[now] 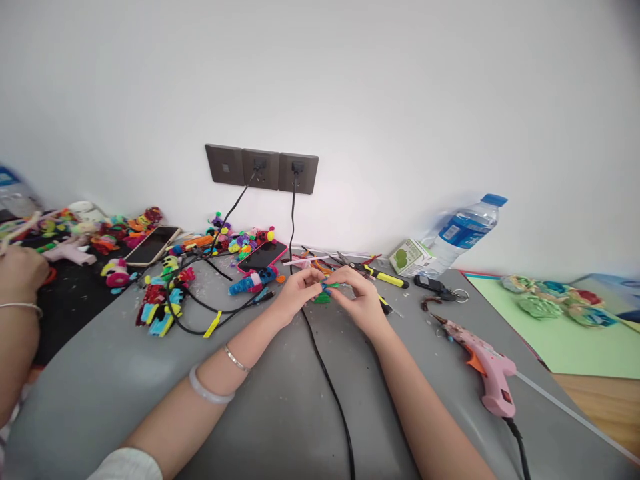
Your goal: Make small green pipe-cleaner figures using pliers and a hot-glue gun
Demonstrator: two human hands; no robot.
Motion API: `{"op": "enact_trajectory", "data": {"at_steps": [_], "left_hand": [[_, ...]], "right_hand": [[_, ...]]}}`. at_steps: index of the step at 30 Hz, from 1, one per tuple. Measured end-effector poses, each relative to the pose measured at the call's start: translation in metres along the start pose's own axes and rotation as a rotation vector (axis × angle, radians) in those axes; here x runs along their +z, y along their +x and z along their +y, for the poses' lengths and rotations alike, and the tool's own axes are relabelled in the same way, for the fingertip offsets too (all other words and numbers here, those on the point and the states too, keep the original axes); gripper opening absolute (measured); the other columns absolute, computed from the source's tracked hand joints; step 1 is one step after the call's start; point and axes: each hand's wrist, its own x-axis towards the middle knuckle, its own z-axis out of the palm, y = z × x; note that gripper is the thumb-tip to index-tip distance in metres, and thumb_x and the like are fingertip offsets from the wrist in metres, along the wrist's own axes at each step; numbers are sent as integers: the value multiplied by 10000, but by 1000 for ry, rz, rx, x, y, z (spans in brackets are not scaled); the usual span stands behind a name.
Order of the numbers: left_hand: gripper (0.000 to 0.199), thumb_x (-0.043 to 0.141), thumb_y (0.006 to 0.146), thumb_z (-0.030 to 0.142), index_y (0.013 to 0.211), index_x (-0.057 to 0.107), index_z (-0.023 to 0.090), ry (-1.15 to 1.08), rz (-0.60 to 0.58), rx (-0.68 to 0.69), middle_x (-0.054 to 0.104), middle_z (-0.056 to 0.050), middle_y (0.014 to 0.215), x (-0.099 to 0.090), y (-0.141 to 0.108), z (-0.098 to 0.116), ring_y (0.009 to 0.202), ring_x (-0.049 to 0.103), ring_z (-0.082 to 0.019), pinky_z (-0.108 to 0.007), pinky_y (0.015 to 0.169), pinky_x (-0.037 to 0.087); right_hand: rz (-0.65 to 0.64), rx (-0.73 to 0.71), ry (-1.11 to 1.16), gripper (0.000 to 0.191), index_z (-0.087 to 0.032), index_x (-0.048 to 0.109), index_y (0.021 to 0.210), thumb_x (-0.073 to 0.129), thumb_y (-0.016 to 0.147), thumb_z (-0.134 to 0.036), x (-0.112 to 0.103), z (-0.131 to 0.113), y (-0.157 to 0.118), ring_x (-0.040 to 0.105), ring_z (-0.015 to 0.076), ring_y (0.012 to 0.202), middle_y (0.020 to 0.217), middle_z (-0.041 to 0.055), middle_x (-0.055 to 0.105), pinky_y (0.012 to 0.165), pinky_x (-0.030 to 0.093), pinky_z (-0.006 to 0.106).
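Observation:
My left hand (pixel 301 292) and my right hand (pixel 356 297) meet over the grey table (pixel 280 407), thumbs and fingertips pinched together. Between them is a small blue and green piece (pixel 327 285), partly hidden by the fingers. Which hand bears it is hard to tell, as both touch it. Just below the fingertips lies a green fuzzy piece (pixel 323 298). Left of my left hand rests a blue and pink fuzzy figure (pixel 254 281). Pliers with yellow-black handles (pixel 389 277) lie just beyond my right hand.
A pink glue gun (pixel 487 367) lies at right, near keys (pixel 436 288), a water bottle (pixel 463 233) and a box (pixel 411 257). Black cables (pixel 325 373) cross the table. Phones (pixel 153 245) and fuzzy figures (pixel 163 297) lie left; another person's hand (pixel 23 270) is far left.

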Motion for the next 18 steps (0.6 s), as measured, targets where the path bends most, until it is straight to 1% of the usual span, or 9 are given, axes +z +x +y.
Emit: {"op": "enact_trajectory", "data": {"at_steps": [3, 9, 18], "left_hand": [[283, 722, 685, 376, 807, 583, 163, -7, -7, -1, 505, 38, 690, 0, 0, 0, 566, 433, -71, -207, 522, 307], [239, 713, 684, 324, 808, 585, 165, -11, -15, -20, 505, 42, 676, 0, 0, -1, 558, 439, -68, -205, 524, 307], [240, 716, 680, 317, 827, 606, 162, -24, -16, -23, 527, 40, 703, -1, 1, -3, 563, 443, -62, -201, 530, 315]], "right_hand": [[-11, 13, 7, 69, -225, 705, 894, 651, 888, -267, -1, -1, 0, 629, 205, 838, 850, 54, 690, 796, 523, 385], [-50, 43, 22, 126, -220, 714, 909, 653, 890, -329, -2, -1, 0, 624, 200, 847, 864, 61, 665, 796, 531, 383], [-34, 25, 37, 76, -223, 717, 887, 669, 881, -281, -2, 0, -1, 623, 193, 839, 854, 53, 660, 780, 528, 367]]}}
